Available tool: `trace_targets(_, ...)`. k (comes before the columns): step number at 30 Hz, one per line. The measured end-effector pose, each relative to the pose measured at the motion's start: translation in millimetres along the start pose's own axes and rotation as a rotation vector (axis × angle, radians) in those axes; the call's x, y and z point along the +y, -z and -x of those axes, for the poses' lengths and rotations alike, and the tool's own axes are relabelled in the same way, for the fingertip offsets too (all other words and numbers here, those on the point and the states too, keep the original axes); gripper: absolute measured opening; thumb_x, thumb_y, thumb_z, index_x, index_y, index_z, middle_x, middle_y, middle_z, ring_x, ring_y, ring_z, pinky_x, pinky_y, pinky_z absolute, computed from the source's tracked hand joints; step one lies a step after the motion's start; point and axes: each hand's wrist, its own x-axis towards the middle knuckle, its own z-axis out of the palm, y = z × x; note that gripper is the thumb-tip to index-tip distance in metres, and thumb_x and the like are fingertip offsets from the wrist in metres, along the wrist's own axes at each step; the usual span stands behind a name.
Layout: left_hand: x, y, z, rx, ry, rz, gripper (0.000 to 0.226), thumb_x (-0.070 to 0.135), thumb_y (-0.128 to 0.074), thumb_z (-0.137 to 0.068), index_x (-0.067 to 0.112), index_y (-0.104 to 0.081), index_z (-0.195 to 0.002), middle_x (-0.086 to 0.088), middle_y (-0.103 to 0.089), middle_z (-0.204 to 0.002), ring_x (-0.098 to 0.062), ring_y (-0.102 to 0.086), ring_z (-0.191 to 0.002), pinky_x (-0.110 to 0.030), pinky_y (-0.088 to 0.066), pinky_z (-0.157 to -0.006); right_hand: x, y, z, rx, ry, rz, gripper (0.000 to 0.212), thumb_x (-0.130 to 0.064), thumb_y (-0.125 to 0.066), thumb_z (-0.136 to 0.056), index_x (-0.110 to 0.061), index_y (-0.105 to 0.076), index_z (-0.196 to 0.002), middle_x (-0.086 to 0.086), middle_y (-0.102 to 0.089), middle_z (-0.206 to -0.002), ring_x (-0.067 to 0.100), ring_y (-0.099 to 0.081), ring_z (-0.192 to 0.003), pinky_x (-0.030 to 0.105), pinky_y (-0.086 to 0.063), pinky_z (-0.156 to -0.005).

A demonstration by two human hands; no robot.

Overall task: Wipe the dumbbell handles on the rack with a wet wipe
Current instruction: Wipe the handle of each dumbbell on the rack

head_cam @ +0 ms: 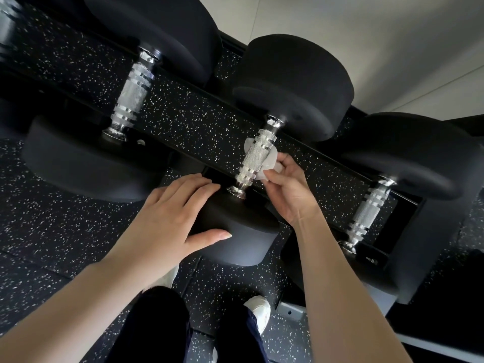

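Observation:
Three black dumbbells with knurled chrome handles lie across the rack (309, 150). The middle handle (255, 159) has a white wet wipe (269, 166) wrapped under it, showing on both sides. My right hand (286, 191) pinches the wipe's right end against the handle. My left hand (170, 221) rests flat, fingers apart, on the near black head (243, 244) of that middle dumbbell. The left handle (131, 93) and the right handle (366, 210) are bare.
Black speckled rubber flooring (52, 226) lies below the rack. A pale wall (379, 35) rises behind it. My dark trouser legs and white shoes (258, 310) stand close to the rack's base.

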Motion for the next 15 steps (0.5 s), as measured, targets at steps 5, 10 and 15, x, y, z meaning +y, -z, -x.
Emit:
trace_targets(5,1.2,1.9,0.3,-0.012,0.022,-0.004,0.079,0.071,-0.02,-0.089,0.012,-0.054,-0.13,-0.002,-0.054,-0.13,-0.016,-0.042,-0.125,-0.038,-0.041,-0.092,0.2,-3.9,8.5,0.032,-0.062,0.105,0.035,0.026,-0.041,-0.08,-0.005,-0.049,-0.094,0.009,-0.064,-0.09,0.016,-0.066,-0.08,0.025,-0.057,-0.076)
trace_targets(10,0.8,2.8,0.3,-0.028,0.014,-0.009,0.08,0.071,-0.02,-0.089,0.012,-0.053,-0.13,-0.002,-0.053,-0.13,-0.016,-0.041,-0.127,-0.038,-0.041,-0.093,0.3,-9.1,17.6,0.063,-0.135,0.243,0.039,0.029,-0.045,-0.077,-0.006,-0.048,-0.095,0.011,-0.063,-0.086,0.015,-0.066,-0.071,0.024,-0.057,-0.067)
trace_targets(15,0.1,2.0,-0.3,-0.018,0.004,-0.003,0.078,0.071,-0.021,-0.089,0.013,-0.053,-0.129,-0.001,-0.053,-0.13,-0.016,-0.042,-0.126,-0.034,-0.035,-0.095,2.1,-7.6,20.5,0.045,-0.182,0.427,0.038,0.025,-0.053,-0.077,-0.009,-0.049,-0.093,0.008,-0.064,-0.08,0.015,-0.066,-0.069,0.024,-0.056,-0.066)
